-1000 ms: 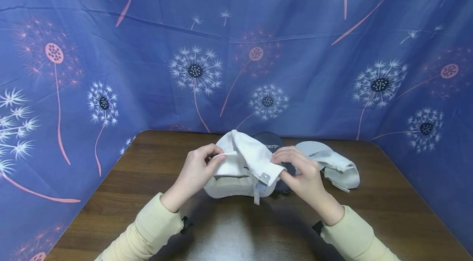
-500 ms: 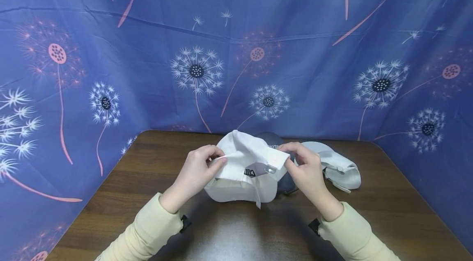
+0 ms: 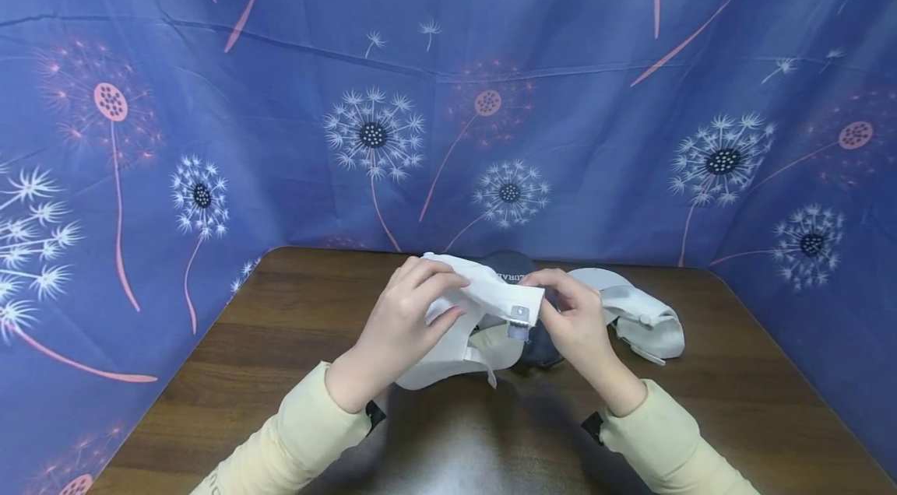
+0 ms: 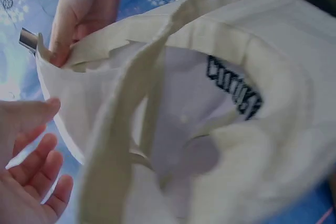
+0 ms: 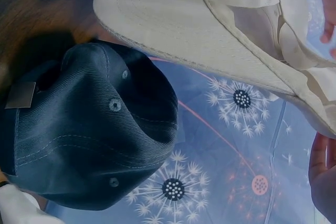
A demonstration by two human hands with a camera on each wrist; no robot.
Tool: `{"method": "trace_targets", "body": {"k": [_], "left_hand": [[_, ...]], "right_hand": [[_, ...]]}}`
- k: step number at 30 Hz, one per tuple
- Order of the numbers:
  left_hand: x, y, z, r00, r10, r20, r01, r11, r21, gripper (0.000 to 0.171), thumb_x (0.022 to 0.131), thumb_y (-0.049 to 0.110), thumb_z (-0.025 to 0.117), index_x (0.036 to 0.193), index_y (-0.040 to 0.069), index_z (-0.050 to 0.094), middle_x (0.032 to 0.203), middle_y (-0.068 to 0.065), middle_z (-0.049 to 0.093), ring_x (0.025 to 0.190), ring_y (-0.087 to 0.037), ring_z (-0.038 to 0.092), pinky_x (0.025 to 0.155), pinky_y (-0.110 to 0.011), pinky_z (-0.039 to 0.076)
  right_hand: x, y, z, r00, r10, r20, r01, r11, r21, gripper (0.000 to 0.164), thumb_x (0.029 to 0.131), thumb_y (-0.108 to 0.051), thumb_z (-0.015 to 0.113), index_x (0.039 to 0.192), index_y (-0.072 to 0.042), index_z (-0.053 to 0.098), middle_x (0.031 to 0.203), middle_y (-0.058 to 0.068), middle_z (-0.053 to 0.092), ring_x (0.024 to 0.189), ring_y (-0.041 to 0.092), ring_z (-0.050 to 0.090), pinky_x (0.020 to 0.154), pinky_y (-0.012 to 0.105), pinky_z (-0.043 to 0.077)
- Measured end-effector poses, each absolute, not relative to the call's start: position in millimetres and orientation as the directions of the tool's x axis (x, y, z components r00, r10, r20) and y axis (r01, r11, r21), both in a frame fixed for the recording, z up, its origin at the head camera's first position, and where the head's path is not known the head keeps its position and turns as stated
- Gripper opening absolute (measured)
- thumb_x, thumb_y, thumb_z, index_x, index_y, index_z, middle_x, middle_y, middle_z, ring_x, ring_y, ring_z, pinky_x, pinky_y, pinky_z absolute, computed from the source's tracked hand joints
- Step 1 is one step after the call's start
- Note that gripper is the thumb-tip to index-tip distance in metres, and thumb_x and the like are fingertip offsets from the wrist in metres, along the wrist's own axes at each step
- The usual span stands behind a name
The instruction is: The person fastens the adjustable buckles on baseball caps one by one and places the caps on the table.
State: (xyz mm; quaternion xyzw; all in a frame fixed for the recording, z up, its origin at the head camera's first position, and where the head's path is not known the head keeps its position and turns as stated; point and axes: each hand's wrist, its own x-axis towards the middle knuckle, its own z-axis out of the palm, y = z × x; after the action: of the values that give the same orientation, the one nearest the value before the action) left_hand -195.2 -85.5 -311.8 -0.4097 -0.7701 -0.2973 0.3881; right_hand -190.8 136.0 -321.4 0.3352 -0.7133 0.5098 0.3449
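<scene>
A white baseball cap [image 3: 437, 351] is held over the table, its inside and sweatband showing in the left wrist view. My right hand [image 3: 578, 316] pinches its back edge beside the metal strap buckle [image 3: 518, 314]. The loose strap hangs across the cap opening in the left wrist view. My left hand [image 4: 31, 166] is at the cap's other side, fingers loosely bent and spread, with a gap between thumb and fingertips. Dark lettering [image 4: 233, 87] shows inside the cap. Behind it lies a dark navy cap [image 5: 94, 129], partly hidden in the head view.
Another pale cap [image 3: 648, 320] lies on its side to the right of the navy one. All rest on a brown wooden table [image 3: 280, 339]. A blue dandelion-patterned cloth [image 3: 280, 129] hangs behind and along both sides.
My left hand has let go of the cap's edge and moved right and up over it, fingers opening. The right hand keeps its pinch, having shifted slightly right, and the cap has turned.
</scene>
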Motion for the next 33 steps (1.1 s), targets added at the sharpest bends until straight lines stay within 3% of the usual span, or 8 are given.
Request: {"method": "trace_targets", "body": {"k": [8, 15, 21, 26, 33], "left_hand": [[-200.8, -76.5, -286.8, -0.262, 0.614, 0.744, 0.889, 0.454, -0.063, 0.04, 0.069, 0.014, 0.075, 0.107, 0.015, 0.062, 0.107, 0.001, 0.058, 0.103, -0.014, 0.05, 0.079, -0.03, 0.04], [-210.2, -72.4, -276.7, -0.147, 0.686, 0.713, 0.909, 0.378, -0.176, 0.023, 0.076, 0.008, 0.066, 0.098, 0.014, 0.064, 0.098, 0.004, 0.06, 0.096, -0.012, 0.052, 0.076, -0.026, 0.038], [-216.3, -74.0, -270.7, -0.07, 0.702, 0.708, 0.905, 0.343, -0.251, 0.014, 0.081, 0.014, 0.065, 0.094, 0.015, 0.068, 0.089, 0.005, 0.063, 0.088, -0.009, 0.055, 0.081, -0.024, 0.04], [-221.1, -73.1, -267.4, -0.08, 0.701, 0.708, 0.918, 0.329, -0.222, 0.01, 0.081, 0.015, 0.065, 0.09, 0.015, 0.07, 0.083, 0.006, 0.063, 0.081, -0.006, 0.055, 0.075, -0.021, 0.039], [-225.1, -68.9, -267.6, -0.125, 0.688, 0.715, 0.943, 0.307, -0.131, 0.009, 0.084, 0.015, 0.061, 0.087, 0.013, 0.069, 0.081, 0.007, 0.062, 0.08, -0.005, 0.052, 0.073, -0.019, 0.039]], "right_hand": [[-188.3, 135.3, -318.8, -0.534, -0.126, 0.836, -0.825, 0.296, -0.482, 0.022, 0.07, 0.02, 0.055, 0.079, 0.002, 0.061, 0.079, 0.006, 0.064, 0.075, 0.005, 0.059, 0.061, 0.014, 0.046], [-187.4, 132.4, -318.0, -0.533, -0.14, 0.835, -0.831, 0.273, -0.485, 0.022, 0.07, 0.02, 0.053, 0.079, 0.002, 0.06, 0.08, 0.002, 0.064, 0.07, 0.005, 0.057, 0.057, 0.015, 0.045], [-187.2, 131.1, -318.6, -0.532, -0.153, 0.833, -0.841, 0.214, -0.497, 0.022, 0.069, 0.022, 0.052, 0.079, 0.004, 0.059, 0.082, 0.001, 0.064, 0.071, 0.005, 0.058, 0.058, 0.015, 0.046], [-185.8, 131.4, -317.0, -0.525, -0.175, 0.833, -0.845, 0.219, -0.487, 0.023, 0.068, 0.022, 0.056, 0.081, 0.004, 0.06, 0.082, 0.003, 0.064, 0.075, 0.006, 0.059, 0.061, 0.015, 0.047], [-179.9, 130.0, -311.1, -0.446, -0.212, 0.87, -0.882, 0.27, -0.387, 0.028, 0.063, 0.021, 0.059, 0.087, 0.006, 0.061, 0.084, 0.014, 0.062, 0.077, 0.006, 0.058, 0.066, 0.014, 0.047]]}}
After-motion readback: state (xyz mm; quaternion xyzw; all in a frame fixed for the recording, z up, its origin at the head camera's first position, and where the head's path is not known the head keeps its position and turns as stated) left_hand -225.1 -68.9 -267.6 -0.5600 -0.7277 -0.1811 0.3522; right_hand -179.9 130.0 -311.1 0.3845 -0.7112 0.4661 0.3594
